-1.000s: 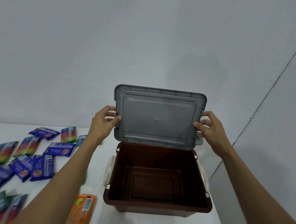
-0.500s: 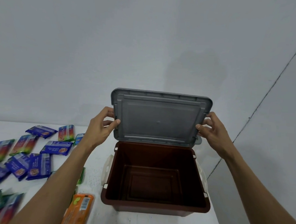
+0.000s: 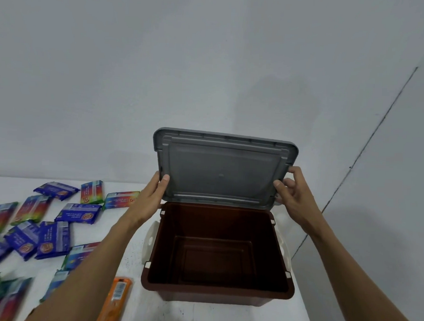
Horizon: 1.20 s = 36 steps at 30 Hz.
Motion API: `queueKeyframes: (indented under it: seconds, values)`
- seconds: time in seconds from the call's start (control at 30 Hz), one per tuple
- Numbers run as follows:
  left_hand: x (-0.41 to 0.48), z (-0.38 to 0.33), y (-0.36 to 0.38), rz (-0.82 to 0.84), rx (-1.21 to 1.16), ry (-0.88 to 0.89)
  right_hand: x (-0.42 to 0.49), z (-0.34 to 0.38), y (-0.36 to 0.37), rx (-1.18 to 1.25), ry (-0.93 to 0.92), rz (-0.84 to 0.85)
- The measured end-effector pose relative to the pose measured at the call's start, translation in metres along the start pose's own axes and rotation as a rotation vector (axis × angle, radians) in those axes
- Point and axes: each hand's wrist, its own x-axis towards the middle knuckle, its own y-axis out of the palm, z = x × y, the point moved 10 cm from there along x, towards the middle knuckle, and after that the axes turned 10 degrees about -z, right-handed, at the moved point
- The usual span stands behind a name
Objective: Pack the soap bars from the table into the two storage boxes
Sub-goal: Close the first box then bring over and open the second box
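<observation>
Left hand and right hand each grip a side edge of the grey lid, tilted above the open brown storage box. Wrapped soap bars lie scattered on the table to its left. They are probably light, stiff and slick; pinch them across the narrow sides.

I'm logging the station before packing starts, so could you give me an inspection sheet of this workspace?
Surface: white table, faintly speckled.
Job's things: brown storage box open and empty; grey lid held tilted above its far edge; wrapped soap bars scattered left of the box; second box not in view.
Clutter: orange packet near the box's front left corner.
Grippers: left hand and right hand each grip a side edge of the lid.
Cables: nothing seen.
Surroundings: plain grey wall; thin dark line down its right side.
</observation>
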Motion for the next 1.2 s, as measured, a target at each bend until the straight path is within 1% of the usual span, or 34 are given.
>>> queueKeyframes:
  seconds: [0.13,0.27,0.53,0.7,0.83,1.0,1.1,1.2]
  values:
    - [-0.001,0.002,0.009,0.034,-0.099,-0.123,0.002,-0.002,-0.001,0.007,0.006,-0.012]
    - [-0.002,0.009,0.01,0.089,-0.092,-0.221,0.003,-0.003,-0.001,0.003,0.003,-0.013]
    - [-0.005,0.013,0.01,0.105,-0.031,-0.292,0.003,-0.005,0.003,0.013,0.019,-0.027]
    - [-0.006,0.011,0.011,0.115,-0.036,-0.305,-0.001,-0.007,0.016,0.126,0.093,-0.008]
    - [-0.005,0.011,0.011,0.089,-0.055,-0.303,-0.008,-0.018,0.031,0.149,0.175,0.04]
    - [-0.009,0.009,0.012,0.087,-0.045,-0.286,-0.014,-0.023,0.033,0.09,0.205,0.053]
    - [-0.012,0.005,0.012,0.072,-0.031,-0.276,-0.019,-0.02,0.026,0.059,0.192,0.072]
    - [-0.017,0.004,0.013,0.076,0.002,-0.236,-0.025,-0.028,0.017,-0.02,0.192,0.085]
